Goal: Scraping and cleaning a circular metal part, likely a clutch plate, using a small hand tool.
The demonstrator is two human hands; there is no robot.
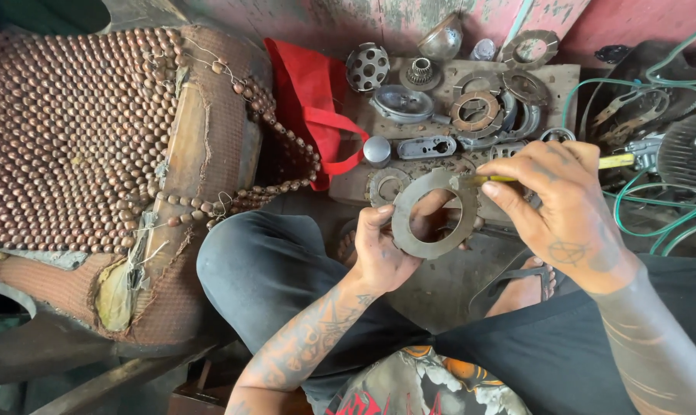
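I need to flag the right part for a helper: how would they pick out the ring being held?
Start at the wooden board strewn with metal parts. Below it, the left hand holds up a flat grey metal ring; unlike the rings on the board, it is off the surface.

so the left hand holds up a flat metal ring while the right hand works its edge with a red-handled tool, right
Not quite: the tool has a yellow handle, not red. The head view shows the left hand holding the flat metal ring while the right hand works its edge.
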